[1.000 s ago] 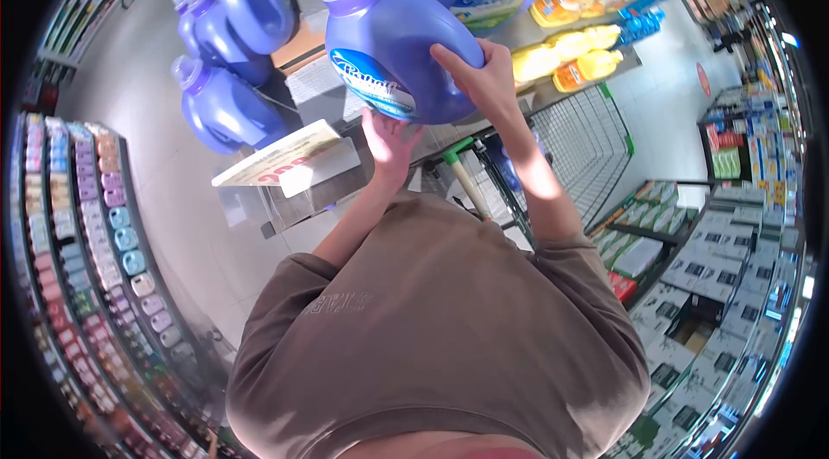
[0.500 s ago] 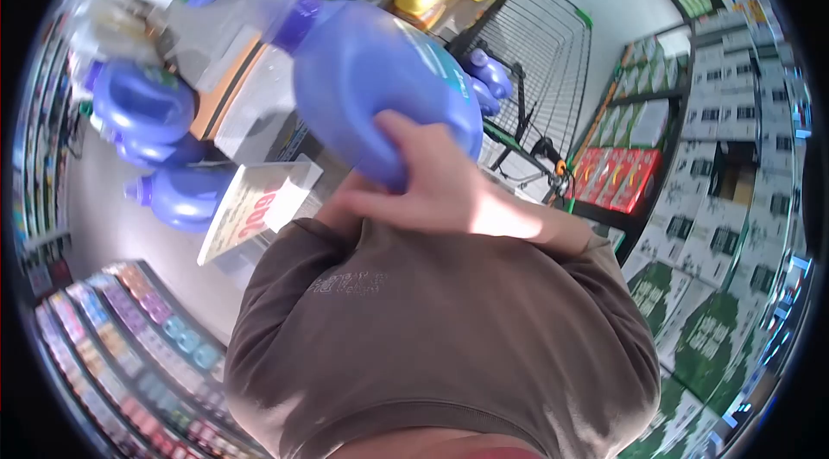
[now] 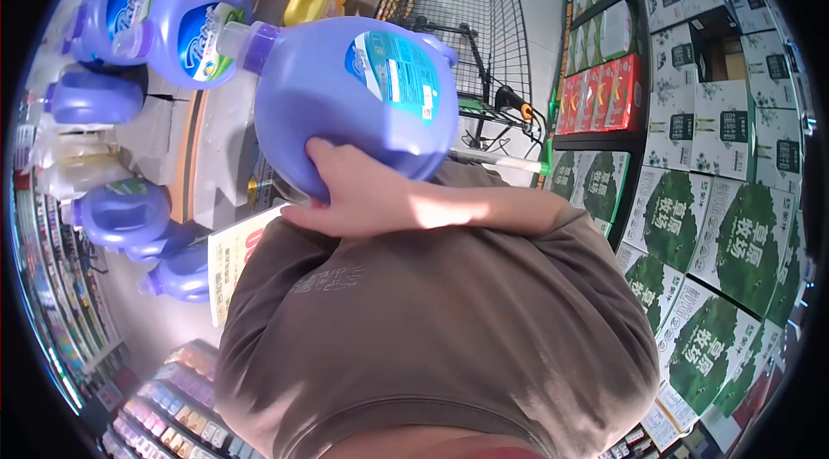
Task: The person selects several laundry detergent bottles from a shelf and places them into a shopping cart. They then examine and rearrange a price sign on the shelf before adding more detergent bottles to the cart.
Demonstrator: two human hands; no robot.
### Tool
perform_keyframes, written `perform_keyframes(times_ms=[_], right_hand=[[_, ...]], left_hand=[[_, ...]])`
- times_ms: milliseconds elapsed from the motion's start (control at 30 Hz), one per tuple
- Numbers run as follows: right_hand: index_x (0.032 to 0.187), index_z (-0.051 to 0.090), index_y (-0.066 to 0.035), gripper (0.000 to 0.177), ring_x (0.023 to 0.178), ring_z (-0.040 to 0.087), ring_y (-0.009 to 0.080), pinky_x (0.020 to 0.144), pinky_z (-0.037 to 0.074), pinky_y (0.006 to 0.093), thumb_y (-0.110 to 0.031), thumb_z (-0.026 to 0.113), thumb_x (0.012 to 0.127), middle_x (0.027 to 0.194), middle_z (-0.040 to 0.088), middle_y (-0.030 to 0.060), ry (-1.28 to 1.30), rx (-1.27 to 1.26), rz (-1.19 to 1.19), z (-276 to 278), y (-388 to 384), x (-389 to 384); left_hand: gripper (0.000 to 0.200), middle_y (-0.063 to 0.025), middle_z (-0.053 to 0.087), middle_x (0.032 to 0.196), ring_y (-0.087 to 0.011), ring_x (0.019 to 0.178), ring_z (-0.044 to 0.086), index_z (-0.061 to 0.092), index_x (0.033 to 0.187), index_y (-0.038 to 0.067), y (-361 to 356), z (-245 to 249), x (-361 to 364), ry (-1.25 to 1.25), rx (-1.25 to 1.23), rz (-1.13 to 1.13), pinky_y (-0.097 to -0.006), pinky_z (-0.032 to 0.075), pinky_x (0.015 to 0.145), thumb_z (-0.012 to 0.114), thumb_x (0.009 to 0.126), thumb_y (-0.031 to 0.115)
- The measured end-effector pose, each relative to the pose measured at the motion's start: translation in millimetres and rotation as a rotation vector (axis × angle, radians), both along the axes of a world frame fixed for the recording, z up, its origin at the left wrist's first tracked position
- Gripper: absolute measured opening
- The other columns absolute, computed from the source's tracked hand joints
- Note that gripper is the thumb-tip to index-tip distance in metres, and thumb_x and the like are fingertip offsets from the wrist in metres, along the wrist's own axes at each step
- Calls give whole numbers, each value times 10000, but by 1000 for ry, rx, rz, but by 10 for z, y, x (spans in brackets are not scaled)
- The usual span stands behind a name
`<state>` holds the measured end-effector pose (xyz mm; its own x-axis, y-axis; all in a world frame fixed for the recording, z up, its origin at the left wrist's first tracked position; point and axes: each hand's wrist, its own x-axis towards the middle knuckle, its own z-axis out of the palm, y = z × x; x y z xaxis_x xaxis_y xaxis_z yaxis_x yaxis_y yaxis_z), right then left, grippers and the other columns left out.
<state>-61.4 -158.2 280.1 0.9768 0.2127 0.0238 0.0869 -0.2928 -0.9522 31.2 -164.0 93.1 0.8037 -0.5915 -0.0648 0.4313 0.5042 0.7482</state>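
A large purple bottle (image 3: 298, 96) with a blue-and-white label lies tilted in front of my chest, its clear cap toward the upper left. My right hand (image 3: 350, 191) reaches across from the right and holds the bottle's lower side, thumb against the purple plastic and the other fingers partly hidden at its edge. My left hand is out of sight; only its sleeve (image 3: 285, 256) shows, leading up behind my right hand and the bottle. Two upright purple bottles (image 3: 200, 36) with handles stand just beyond the cap.
A wire shopping cart (image 3: 471, 10) is beyond the held bottle. Yellow bottles (image 3: 313, 1) stand at the top. More purple bottles (image 3: 125, 213) and a price sign (image 3: 229, 273) are at left. Red boxes (image 3: 604, 96) and stacked green-and-white cartons (image 3: 743, 243) line the right.
The view has shifted. The held bottle has turned, so its label now faces the camera more. My right hand has moved left and down along it, and the left forearm is no longer visible.
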Motion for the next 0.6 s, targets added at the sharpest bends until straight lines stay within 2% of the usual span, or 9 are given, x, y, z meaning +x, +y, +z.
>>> perform_keyframes(times_ms=[67,100,200,300,333,400,433,467,600], right_hand=[[838,494,76,488,730,632,342,659,484,397,-364,700,793,771,619,228,232,179,-3,115,-280,72],[859,544,77,472,707,641,303,659,492,375,-362,706,795,779,629,220,41,9,-122,38,-378,100],[902,633,35,417,584,588,112,535,486,267,-361,714,799,739,636,72,241,157,-216,-64,-862,214],[868,648,1,355,522,544,56,462,418,189,-336,730,791,653,603,27,337,389,-349,-237,-1441,375],[821,640,-13,324,494,525,50,439,391,179,-322,734,791,611,581,16,350,342,-446,-402,-1651,452],[706,613,-14,345,462,499,67,420,388,206,-325,754,761,554,537,11,402,416,-578,-650,-2056,660],[672,589,-36,335,449,463,64,412,359,212,-315,746,772,540,509,-4,435,489,-597,-759,-2239,769],[639,565,-58,334,436,427,61,403,329,217,-305,738,782,527,481,-19,470,560,-616,-869,-2385,861],[665,510,-88,303,439,395,68,414,313,242,-255,729,791,538,438,-31,551,629,-813,-1616,-2802,1100]], left_hand=[[766,-91,481,1316,-242,1201,482,314,1408,80,-95,-17,14,-25,2,-41,-403,353,1026,199,921,660],[769,-92,480,1318,-242,1203,482,313,1408,78,-134,-27,27,-36,3,-56,-403,353,1028,195,921,662],[778,-94,479,1322,-242,1207,481,312,1409,74,-229,-90,104,-65,16,-87,-402,350,1032,182,921,666],[787,-97,477,1326,-242,1212,480,310,1410,70,-284,-159,240,-94,34,-111,-401,348,1036,170,921,671],[836,-100,462,1354,-241,1250,449,290,1415,55,-316,-394,442,115,81,-222,-391,330,1055,106,906,692],[803,-97,495,1326,-237,1254,445,348,1387,36,-453,-481,535,-7,454,-226,-397,326,1052,119,931,656],[703,-129,539,1277,-289,1229,463,446,1330,28,-457,-728,709,-155,533,-340,-408,319,1048,238,960,589],[557,-165,587,1174,-322,1160,501,549,1234,26,-365,-810,743,-632,1053,-191,-423,325,1034,434,940,485],[391,-141,580,1082,-306,1052,545,612,1085,35,115,-725,401,-1244,1256,23,-477,353,1019,661,797,296]])
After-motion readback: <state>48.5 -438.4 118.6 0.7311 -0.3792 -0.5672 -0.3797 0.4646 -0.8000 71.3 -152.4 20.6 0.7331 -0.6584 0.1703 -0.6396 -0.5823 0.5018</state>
